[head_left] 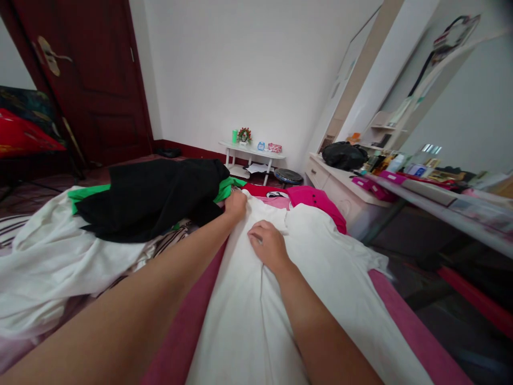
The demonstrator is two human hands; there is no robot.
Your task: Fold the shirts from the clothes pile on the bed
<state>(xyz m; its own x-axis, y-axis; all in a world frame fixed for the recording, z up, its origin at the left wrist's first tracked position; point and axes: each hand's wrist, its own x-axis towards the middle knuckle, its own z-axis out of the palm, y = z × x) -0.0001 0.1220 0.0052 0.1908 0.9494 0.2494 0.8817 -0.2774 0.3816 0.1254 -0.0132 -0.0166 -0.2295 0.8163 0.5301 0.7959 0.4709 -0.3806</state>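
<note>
A white T-shirt lies spread in front of me on a pink cover, with a short sleeve reaching out to the right. Part of its left side lies folded over, leaving a long crease down the middle. My left hand is closed on the shirt's far left edge, near the collar end. Nearer to me, my right hand rests on the shirt with curled fingers that appear to pinch the cloth; their tips are partly hidden. Bright pink clothing and a red piece lie just beyond the collar.
To the left is a heap with a black garment, a green one and white cloth. A cluttered dressing table stands on the right. Farther off are a low white table, a round stool and a dark red door.
</note>
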